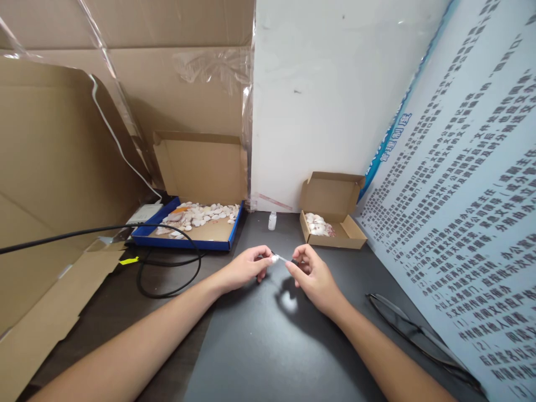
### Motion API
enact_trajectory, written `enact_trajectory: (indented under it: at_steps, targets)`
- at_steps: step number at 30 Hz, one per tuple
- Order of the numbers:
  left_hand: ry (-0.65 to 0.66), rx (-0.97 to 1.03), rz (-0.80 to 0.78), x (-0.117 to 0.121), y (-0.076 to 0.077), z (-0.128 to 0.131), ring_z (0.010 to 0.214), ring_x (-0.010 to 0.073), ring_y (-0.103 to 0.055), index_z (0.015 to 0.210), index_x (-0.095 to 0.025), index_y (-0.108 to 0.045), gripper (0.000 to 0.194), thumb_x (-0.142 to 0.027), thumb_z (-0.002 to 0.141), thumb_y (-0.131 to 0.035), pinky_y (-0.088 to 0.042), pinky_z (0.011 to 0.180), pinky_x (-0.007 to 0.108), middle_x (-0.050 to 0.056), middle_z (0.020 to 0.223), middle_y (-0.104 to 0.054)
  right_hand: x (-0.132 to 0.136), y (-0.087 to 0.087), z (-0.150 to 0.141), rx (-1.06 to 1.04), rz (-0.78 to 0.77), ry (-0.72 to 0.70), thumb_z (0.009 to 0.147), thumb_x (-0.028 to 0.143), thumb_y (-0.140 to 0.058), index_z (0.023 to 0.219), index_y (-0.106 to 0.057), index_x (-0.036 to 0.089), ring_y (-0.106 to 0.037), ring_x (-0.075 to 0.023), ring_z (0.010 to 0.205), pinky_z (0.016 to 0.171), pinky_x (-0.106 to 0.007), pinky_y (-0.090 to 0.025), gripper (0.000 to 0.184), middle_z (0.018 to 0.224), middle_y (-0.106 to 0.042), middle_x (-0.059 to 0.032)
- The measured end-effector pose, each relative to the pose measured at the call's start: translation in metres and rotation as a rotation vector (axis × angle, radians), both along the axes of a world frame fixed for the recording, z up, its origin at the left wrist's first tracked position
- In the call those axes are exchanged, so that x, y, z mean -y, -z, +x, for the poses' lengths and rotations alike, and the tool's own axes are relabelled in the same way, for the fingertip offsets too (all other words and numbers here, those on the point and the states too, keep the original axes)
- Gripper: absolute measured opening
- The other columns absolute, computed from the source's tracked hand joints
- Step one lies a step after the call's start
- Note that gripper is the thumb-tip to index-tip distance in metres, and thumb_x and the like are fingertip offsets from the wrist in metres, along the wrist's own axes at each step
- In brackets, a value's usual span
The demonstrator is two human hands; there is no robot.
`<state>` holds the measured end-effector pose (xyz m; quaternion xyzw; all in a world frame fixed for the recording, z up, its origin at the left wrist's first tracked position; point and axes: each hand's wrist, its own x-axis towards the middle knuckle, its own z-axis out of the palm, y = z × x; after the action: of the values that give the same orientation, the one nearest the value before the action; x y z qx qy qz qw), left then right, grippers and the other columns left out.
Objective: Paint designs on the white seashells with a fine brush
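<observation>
My left hand (253, 263) is closed in a pinch on a small white shell (274, 259), held above the dark mat. Facing it, my right hand (310, 273) pinches a thin pale stick (283, 258) whose tip meets or nearly meets the shell; whether they touch is too small to tell. Something dark shows between the right fingers, perhaps the stick's end. Beyond the hands a small clear bottle (272, 221) with a whitish label stands upright.
At the back left, a blue-edged cardboard box (209, 244) holds many shells (196, 215). A smaller open box (347, 237) with shells stands back right. A black cable (167, 294) loops on the left. Black-framed glasses (414, 329) lie right, beside a printed sheet (469, 212).
</observation>
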<state>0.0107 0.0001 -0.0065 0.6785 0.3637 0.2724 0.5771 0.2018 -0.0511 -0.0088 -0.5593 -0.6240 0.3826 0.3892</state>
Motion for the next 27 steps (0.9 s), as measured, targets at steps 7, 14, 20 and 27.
enact_trajectory:
  at_steps: [7, 14, 20, 27]
  targets:
    - [-0.027, 0.002, -0.022, 0.000, -0.001, 0.000, 0.052, 0.0095, -0.045, 0.085, -0.016, -0.049, 0.037, -0.052, 0.081, -0.057, -0.039, 0.055, 0.023, -0.004, 0.056, -0.048, -0.002, 0.000, 0.002, 0.068, 0.013, 0.083, 0.079, 0.054, -0.051, 0.086, -0.035, 0.011, -0.037, 0.0033, 0.055, 0.051, -0.007, -0.029, 0.046, 0.068, -0.040, 0.0016]
    - [-0.059, 0.021, -0.017, 0.001, -0.001, 0.000, 0.050, 0.0095, -0.045, 0.085, -0.017, -0.047, 0.037, -0.052, 0.081, -0.057, -0.039, 0.054, 0.023, -0.005, 0.055, -0.048, 0.001, -0.005, 0.000, 0.053, 0.038, 0.046, 0.077, 0.052, -0.052, 0.085, -0.035, 0.011, -0.030, 0.0036, 0.055, 0.052, -0.007, -0.027, 0.045, 0.065, -0.038, 0.0021]
    - [-0.081, 0.159, -0.157, 0.003, -0.003, 0.000, 0.053, 0.0078, -0.045, 0.083, -0.016, -0.049, 0.034, -0.046, 0.079, -0.066, -0.040, 0.054, 0.021, -0.004, 0.059, -0.047, 0.001, -0.005, -0.001, 0.016, 0.005, 0.083, 0.077, 0.057, -0.050, 0.087, -0.033, 0.011, -0.040, 0.0021, 0.054, 0.051, -0.008, -0.032, 0.049, 0.067, -0.040, 0.0017]
    - [-0.052, 0.604, -0.563, 0.014, -0.015, 0.002, 0.082, 0.0128, -0.062, 0.090, -0.014, -0.056, 0.028, -0.019, 0.071, -0.076, -0.048, 0.077, 0.026, 0.002, 0.088, -0.059, 0.001, 0.001, -0.006, -0.093, -0.057, 0.097, 0.076, 0.065, -0.051, 0.084, -0.031, 0.011, -0.058, -0.0056, 0.067, 0.057, -0.011, -0.043, 0.058, 0.070, -0.050, -0.0017]
